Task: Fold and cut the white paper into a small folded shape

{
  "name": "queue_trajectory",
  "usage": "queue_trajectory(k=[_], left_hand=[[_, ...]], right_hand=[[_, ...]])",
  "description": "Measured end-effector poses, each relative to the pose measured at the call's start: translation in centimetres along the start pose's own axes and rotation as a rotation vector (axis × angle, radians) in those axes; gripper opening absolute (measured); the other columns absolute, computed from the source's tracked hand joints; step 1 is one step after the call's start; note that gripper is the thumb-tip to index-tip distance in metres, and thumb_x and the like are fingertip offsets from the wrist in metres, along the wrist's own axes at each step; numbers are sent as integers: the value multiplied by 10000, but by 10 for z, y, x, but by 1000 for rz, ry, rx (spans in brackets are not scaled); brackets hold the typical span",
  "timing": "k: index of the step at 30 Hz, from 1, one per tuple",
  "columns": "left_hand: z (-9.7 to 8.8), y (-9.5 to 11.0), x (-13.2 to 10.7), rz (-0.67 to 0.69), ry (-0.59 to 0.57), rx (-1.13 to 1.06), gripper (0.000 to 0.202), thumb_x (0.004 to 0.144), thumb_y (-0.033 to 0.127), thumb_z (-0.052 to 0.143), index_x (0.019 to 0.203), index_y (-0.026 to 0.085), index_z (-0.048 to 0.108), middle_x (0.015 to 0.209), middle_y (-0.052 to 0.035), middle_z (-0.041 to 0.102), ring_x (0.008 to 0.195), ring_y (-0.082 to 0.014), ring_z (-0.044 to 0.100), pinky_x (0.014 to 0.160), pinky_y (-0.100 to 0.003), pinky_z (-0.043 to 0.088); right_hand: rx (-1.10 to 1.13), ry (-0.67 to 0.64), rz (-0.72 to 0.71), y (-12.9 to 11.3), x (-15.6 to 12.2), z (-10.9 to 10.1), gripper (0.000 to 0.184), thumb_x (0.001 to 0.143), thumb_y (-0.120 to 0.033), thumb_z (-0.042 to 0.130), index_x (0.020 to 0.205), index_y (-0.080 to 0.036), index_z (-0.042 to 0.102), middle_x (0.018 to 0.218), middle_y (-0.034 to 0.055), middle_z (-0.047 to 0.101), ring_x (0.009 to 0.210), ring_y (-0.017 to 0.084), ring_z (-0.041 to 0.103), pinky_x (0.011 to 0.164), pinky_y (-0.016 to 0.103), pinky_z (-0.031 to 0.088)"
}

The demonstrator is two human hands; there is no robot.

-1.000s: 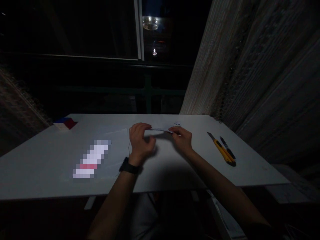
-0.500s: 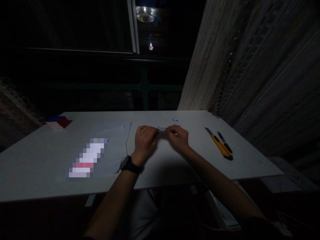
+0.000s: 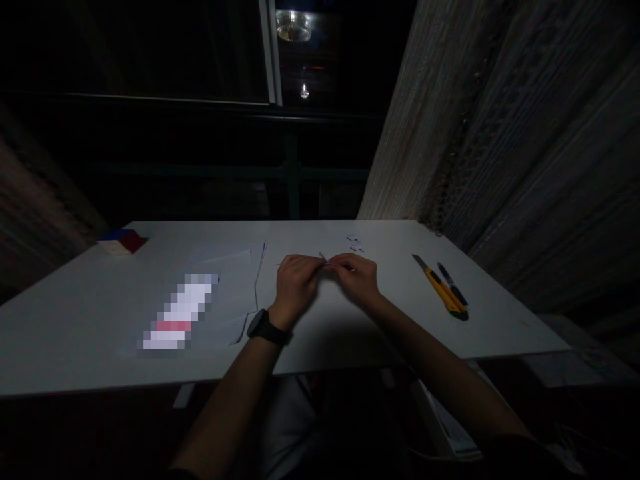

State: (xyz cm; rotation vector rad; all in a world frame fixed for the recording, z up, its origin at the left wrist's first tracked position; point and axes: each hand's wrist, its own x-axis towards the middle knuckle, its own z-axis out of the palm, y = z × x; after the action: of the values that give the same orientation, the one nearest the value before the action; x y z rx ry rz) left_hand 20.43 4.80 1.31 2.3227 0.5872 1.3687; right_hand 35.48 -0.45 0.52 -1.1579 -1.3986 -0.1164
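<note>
Forearms (image 3: 227, 403): slanting inward from below
Left hand (image 3: 297, 283) and right hand (image 3: 359, 277): close together, both pinching a small paper piece (image 3: 323, 257) between them
Table (image 3: 500, 333): white, beneath the paper
Window (image 3: 273, 60): dark, beside a curtain (image 3: 400, 147)

Small pale paper (image 3: 323, 257), mostly hidden — pinched between both hands (image 3: 299, 281) (image 3: 358, 276), edge upward.

The table (image 3: 395, 267) is dimly lit, a soft shadow (image 3: 345, 340) is cast on it, and a bright patch (image 3: 177, 310) is coarsely pixelated.
</note>
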Motion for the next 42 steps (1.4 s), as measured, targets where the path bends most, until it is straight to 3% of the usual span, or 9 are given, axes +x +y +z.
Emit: queue_trajectory(k=[10, 15, 24, 35, 42], left_hand=[[0, -1, -1, 5, -44, 42, 209, 793, 236, 522, 922, 275, 682, 944, -55, 689, 914, -230, 585, 887, -403, 336], [0, 0, 0, -19, -23, 20, 196, 770, 215, 563, 900, 285, 693, 925, -42, 692, 909, -229, 589, 890, -394, 344], [0, -1, 1, 141, 67, 179, 147, 806, 228, 548, 893, 234, 668, 882, -56, 646, 853, -197, 561, 813, -357, 389], [-2, -1, 1, 162, 62, 201, 144, 792, 195, 555, 859, 239, 674, 887, -52, 618, 834, -193, 543, 771, -356, 400], [-2, -1, 1, 170, 71, 206, 155, 789, 186, 545, 855, 241, 675, 902, -53, 611, 832, -193, 540, 748, -344, 397]], right_hand=[[13, -33, -13, 0, 0, 0, 56, 698, -237, 663, 735, -230, 704, 790, 4, 708, 756, 160, 659, 742, 311, 528], [-52, 8, -4, 2, 0, 0, 87, 675, -237, 679, 759, -235, 703, 785, 2, 705, 719, 161, 653, 676, 297, 531], [3, -55, -42, -2, 0, -2, 46, 713, -225, 655, 700, -231, 699, 762, 0, 709, 726, 154, 665, 716, 299, 539], [15, -124, 4, 2, 0, -3, 75, 716, -236, 651, 750, -261, 712, 824, -12, 714, 788, 164, 668, 781, 339, 536], [-35, -16, 50, 5, -1, 0, 135, 661, -256, 694, 795, -239, 709, 789, -7, 710, 679, 149, 654, 663, 290, 541]])
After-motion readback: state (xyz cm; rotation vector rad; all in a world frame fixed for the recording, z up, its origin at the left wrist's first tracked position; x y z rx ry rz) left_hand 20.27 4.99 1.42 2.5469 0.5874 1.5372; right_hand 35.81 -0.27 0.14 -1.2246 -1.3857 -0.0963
